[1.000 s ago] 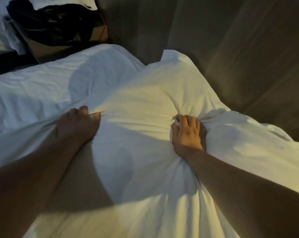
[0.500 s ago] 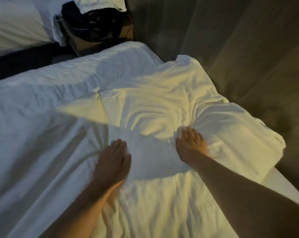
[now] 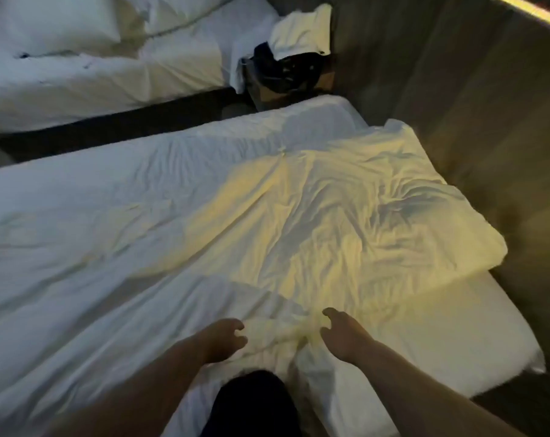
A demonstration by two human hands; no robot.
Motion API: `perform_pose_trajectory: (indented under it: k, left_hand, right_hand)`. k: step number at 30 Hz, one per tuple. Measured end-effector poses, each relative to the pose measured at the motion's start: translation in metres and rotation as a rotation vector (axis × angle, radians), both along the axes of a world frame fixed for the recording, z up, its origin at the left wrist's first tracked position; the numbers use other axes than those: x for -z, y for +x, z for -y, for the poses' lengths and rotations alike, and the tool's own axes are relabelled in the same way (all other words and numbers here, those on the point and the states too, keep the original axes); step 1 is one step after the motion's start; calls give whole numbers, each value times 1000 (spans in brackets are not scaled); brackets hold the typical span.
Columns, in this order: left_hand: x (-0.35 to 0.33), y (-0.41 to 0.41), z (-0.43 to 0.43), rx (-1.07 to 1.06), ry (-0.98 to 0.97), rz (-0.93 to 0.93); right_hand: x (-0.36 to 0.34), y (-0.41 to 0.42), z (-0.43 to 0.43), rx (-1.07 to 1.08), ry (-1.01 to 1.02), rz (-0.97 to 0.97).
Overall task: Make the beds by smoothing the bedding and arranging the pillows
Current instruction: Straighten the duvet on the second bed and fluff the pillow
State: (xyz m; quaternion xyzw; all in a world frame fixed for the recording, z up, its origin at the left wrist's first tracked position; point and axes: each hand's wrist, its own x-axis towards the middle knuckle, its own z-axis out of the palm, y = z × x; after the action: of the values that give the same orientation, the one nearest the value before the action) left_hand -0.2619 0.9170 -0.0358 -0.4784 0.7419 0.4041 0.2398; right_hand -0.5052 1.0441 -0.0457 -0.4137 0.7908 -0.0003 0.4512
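Your left hand and right hand reach forward and down, palms down, over the near edge of the bed. Both have fingers loosely curled and apart, holding nothing (contact with the fabric bunched between them cannot be confirmed). The white duvet lies spread but wrinkled across the mattress.

I see my left hand and right hand with fingers loosely curled, flanking a bunched ridge of the wrinkled white duvet on the near bed. A second white-sheeted bed lies beyond; a dark bag sits between them.
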Motion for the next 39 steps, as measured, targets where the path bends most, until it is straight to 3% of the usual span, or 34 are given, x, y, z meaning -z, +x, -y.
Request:
perform_pose_trajectory:
  k: [9,17,26,39]
  left_hand:
    - [-93,188,-86,-561,-103,-58]
    - [-107,325,-165,-840,-136,49]
    - [-77,434,-200,-940,-88,22]
    - [-61,567,-91,-683,-31,-45]
  right_hand:
    - [-43,127,-21,-305,4,69]
    - [-77,226,-6,-597,-70,47]
    - [-79,322,8,-669,-59,-66]
    - [-72,450,21,-488,20,-109]
